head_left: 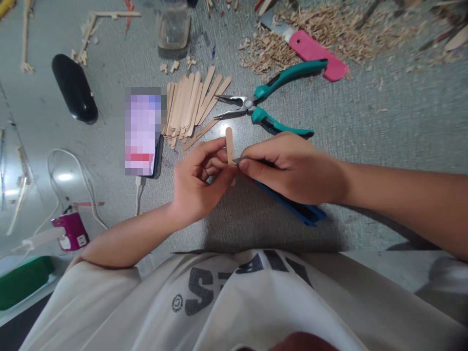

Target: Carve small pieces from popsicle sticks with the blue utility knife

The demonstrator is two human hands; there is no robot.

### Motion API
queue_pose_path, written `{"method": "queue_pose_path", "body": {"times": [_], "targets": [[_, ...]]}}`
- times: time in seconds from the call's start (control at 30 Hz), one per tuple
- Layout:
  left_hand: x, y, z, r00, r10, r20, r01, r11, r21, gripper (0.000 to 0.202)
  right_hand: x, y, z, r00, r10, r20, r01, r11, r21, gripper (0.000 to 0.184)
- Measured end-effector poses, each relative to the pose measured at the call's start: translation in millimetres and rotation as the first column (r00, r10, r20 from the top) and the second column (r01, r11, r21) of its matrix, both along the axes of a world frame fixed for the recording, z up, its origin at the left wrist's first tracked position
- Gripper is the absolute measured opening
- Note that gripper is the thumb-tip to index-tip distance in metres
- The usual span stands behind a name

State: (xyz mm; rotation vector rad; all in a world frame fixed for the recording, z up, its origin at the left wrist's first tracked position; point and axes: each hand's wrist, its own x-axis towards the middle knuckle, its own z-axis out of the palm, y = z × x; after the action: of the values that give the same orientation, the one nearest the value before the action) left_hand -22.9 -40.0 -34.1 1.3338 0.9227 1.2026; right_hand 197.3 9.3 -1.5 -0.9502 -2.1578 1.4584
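My left hand [199,180] pinches a wooden popsicle stick [229,145] upright between thumb and fingers. Closed around a blue utility knife [288,204], my right hand [288,165] brings the blade against or very near the stick's edge, just above my left thumb. Part of the knife is hidden under my right palm. Beyond my hands lies a pile of popsicle sticks [185,105], some fanned out to the right. Pliers with teal handles [248,103] rest spread apart beside the pile, their jaw tips over or touching a few sticks.
A phone [142,134] with a charging cable lies left of the pile. Farther left are a black case [75,87] and a purple plug adapter [71,231]. A pink-handled knife [316,53] lies by wood shavings [329,29]. A clear container [174,24] stands at the back.
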Motion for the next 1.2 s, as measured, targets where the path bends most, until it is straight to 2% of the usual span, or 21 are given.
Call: {"method": "queue_pose_path", "body": {"times": [0.2, 0.57, 0.73, 0.93, 1.2], "targets": [[-4, -1, -0.5, 0.999, 0.005, -0.046, -0.005, 1.000, -0.005, 0.041, -1, 0, 2.8, 1.000, -0.012, 0.025, 0.012, 1.000, 0.023, 0.043], [1, -6, -4.7, 0.987, 0.100, -0.124, -0.093, 0.994, 0.056, 0.050, -7, -2, 10.4, 0.991, -0.075, 0.115, 0.077, 0.997, -0.017, 0.046], [-1, -6, -6.1, 0.984, 0.097, -0.152, -0.094, 0.995, 0.029, 0.050, -9, -3, 12.0, 0.987, -0.083, 0.136, 0.088, 0.996, -0.034, 0.047], [-4, -6, -4.8, 0.981, 0.092, -0.171, -0.104, 0.993, -0.062, 0.049, -9, -4, 11.3, 0.990, -0.094, 0.109, 0.097, 0.995, -0.024, 0.048], [-4, -6, -3.9, 0.982, 0.092, -0.166, -0.096, 0.995, -0.017, 0.048, -9, -4, 10.9, 0.989, -0.105, 0.101, 0.108, 0.994, -0.026, 0.049]]}}
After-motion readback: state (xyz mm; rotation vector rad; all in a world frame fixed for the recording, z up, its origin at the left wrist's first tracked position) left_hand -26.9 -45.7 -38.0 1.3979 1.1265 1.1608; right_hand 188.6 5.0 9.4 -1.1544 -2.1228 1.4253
